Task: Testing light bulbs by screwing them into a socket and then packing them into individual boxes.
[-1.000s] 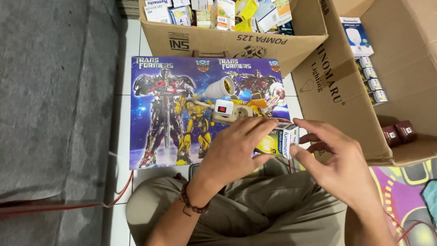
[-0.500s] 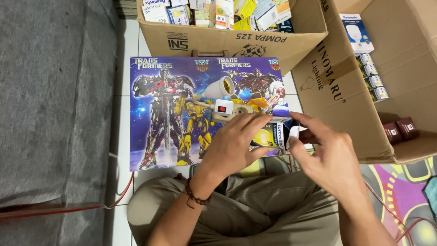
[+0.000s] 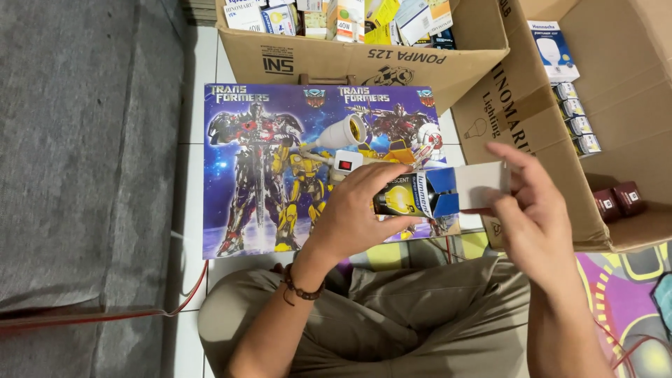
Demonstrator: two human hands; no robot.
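Note:
My left hand (image 3: 357, 210) grips a small blue, black and yellow light bulb box (image 3: 416, 196), held sideways above my lap. My right hand (image 3: 532, 210) pinches the box's opened end flap (image 3: 479, 185), which sticks out to the right. A beaded bracelet (image 3: 299, 288) is on my left wrist. Just behind the box, a white lamp socket (image 3: 343, 134) with a red switch block (image 3: 346, 163) lies on a colourful robot-picture board (image 3: 259, 168) on the floor.
A cardboard carton (image 3: 364, 56) full of bulb boxes stands at the back. A second large carton (image 3: 616, 126) on the right holds several small boxes. A grey mat (image 3: 77, 161) covers the left. A red cable (image 3: 185, 297) runs along the tiles.
Both hands lifted the bulb box slightly. My right hand moved to the right and pulled the end flap open; it now sticks out.

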